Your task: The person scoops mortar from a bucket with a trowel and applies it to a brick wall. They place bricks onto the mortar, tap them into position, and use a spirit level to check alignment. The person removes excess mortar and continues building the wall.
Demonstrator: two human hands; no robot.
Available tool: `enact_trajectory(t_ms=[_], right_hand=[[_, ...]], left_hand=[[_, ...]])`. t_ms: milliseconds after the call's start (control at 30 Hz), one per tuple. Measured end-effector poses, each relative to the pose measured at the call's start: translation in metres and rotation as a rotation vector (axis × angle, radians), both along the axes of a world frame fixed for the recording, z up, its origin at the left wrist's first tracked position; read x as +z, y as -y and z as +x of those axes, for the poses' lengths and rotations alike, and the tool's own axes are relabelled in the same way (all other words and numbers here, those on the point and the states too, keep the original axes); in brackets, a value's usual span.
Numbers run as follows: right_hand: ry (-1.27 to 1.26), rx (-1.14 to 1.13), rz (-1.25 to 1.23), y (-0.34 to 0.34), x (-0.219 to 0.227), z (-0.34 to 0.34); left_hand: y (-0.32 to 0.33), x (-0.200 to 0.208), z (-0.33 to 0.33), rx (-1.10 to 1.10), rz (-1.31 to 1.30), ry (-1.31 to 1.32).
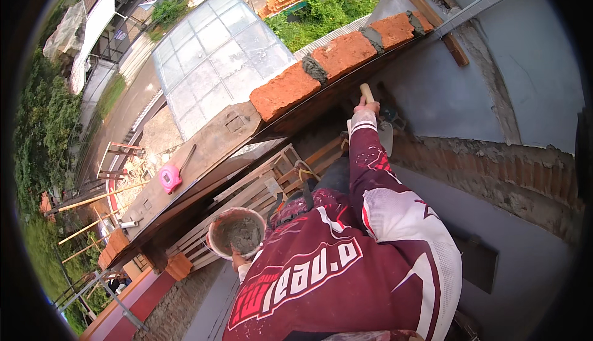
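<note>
My right hand [365,106], reaching forward below the row of bricks, is wrapped round the wooden handle of a trowel [367,91]. Its grey blade [385,136] shows partly beside my sleeve. At my left side, my left hand [238,259] grips the rim of a bucket [212,237]. Wet grey mortar [242,235] lies in that bucket. Beyond my right hand, orange bricks [344,55] stand in a row along the wall top, with grey mortar [314,69] in the joints between them.
A pink tape measure [170,178] and a dark thin rod [188,156] lie on the wooden board [213,132] left of the bricks. Wooden slats [265,187] lie below. A metal bar [482,4] crosses at the upper right. Past the wall is a drop to a translucent roof [216,51].
</note>
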State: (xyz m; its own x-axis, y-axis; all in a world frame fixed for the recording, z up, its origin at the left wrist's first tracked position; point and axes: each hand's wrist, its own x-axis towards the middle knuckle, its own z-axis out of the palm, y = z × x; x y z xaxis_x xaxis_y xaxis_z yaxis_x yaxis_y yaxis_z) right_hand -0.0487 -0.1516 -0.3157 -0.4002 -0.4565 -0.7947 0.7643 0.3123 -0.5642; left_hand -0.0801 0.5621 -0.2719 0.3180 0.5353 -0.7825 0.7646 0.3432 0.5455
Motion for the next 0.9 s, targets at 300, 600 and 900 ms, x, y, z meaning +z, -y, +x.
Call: enact_trajectory(t_ms=[300,600,900], right_hand=[[0.135,0.143,-0.173,0.02,0.003,0.01],[0.229,0.249,-0.154,0.02,-0.011,0.014],[0.141,0.211,-0.22,0.02,-0.006,0.009]], left_hand=[[-0.052,-0.068,-0.017,0.015,0.0,-0.169],[0.02,-0.005,-0.001,-0.217,0.085,-0.21],[0.052,0.018,0.002,-0.101,0.084,-0.181]])
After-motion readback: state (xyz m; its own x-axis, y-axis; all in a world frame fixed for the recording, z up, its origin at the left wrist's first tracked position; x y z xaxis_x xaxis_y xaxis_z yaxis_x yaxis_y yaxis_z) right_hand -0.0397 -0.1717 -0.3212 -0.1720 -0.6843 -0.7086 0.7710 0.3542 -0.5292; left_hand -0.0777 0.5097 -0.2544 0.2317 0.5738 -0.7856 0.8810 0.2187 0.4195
